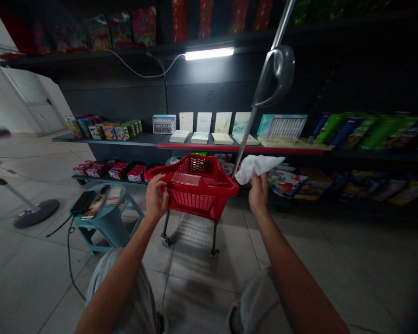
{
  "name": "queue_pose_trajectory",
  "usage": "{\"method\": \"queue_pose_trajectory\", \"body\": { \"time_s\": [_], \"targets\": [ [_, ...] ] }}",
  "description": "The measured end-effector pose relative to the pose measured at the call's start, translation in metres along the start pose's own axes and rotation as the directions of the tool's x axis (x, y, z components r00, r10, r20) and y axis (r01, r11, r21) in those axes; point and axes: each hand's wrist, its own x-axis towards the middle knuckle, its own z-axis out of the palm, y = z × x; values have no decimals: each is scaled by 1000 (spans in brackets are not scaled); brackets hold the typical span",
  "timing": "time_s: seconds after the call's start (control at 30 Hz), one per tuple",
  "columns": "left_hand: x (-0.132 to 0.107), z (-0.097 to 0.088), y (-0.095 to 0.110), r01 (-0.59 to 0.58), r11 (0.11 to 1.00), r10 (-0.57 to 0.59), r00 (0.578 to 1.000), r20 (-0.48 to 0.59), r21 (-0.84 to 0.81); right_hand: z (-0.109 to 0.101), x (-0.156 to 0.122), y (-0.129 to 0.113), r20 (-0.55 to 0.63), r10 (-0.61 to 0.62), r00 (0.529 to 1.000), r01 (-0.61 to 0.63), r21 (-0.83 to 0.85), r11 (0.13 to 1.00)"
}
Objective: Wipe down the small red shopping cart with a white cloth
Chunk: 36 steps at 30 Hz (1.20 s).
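A small red shopping cart with a basket-like lattice body stands on the floor in front of me. My left hand curls its fingers over the left end of the cart's handle bar. To the right of the cart, my right hand grips a crumpled white cloth, bunched above the fingers. The cloth is close to the lower end of a slanted metal pole, which rises from the cart's right side. A clear, loop-shaped piece is on the pole higher up.
Behind the cart runs a dark shelf with books, small boxes and bags. A lit tube lamp hangs above. At left are a blue stool bearing a phone and other items, a cable, and a round stand base.
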Motion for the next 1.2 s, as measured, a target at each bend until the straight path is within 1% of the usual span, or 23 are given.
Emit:
{"method": "queue_pose_trajectory", "body": {
  "time_s": [0.07, 0.13, 0.17, 0.23, 0.3, 0.4, 0.5, 0.67, 0.83, 0.93, 1.0, 1.1, 1.2],
  "targets": [
    [-2, 6, 11, -52, 998, 54, 995, 87, -20, 8, -3, -9, 100, 66, 993, -72, 56, 996],
    [-3, 11, 20, -83, 996, 84, 984, 159, -11, 15, -5, -16, 149, 106, 983, -118, 73, 990],
    [-3, 14, 24, -83, 997, 82, 982, 172, -1, 17, -5, -17, 159, 109, 981, -121, 70, 990],
    [-3, 17, 27, -62, 998, 60, 986, 158, 9, 20, -3, -16, 174, 117, 978, -130, 65, 989],
    [-2, 19, 28, -29, 1000, 29, 992, 121, -2, 23, 1, -12, 213, 141, 967, -158, 65, 985],
    [0, 18, 25, 11, 1000, -9, 996, 89, -26, 28, 7, -9, 289, 172, 942, -206, 90, 974],
    [-1, 17, 19, 29, 999, -27, 996, 80, -26, 34, 9, -12, 337, 155, 929, -212, 140, 967],
    [-6, 15, 6, 55, 998, -56, 994, 95, 17, 44, 2, -22, 363, 138, 922, -218, 189, 958],
    [-11, 14, -6, 168, 986, -168, 984, 67, 3, 52, -9, -32, 410, 120, 904, -207, 175, 963],
    [-12, 14, -5, 206, 979, -206, 978, 40, 4, 59, -15, -37, 415, 109, 903, -197, 176, 964],
    [-12, 14, -1, 187, 982, -187, 982, 26, 4, 64, -18, -40, 426, 80, 901, -176, 190, 966],
    [-11, 15, 9, 115, 993, -114, 993, 30, -7, 72, -24, -45, 448, 44, 893, -139, 181, 974],
    [-10, 15, 17, 60, 998, -60, 997, 38, -15, 81, -30, -49, 406, 61, 912, -128, 141, 982]
  ]
}}
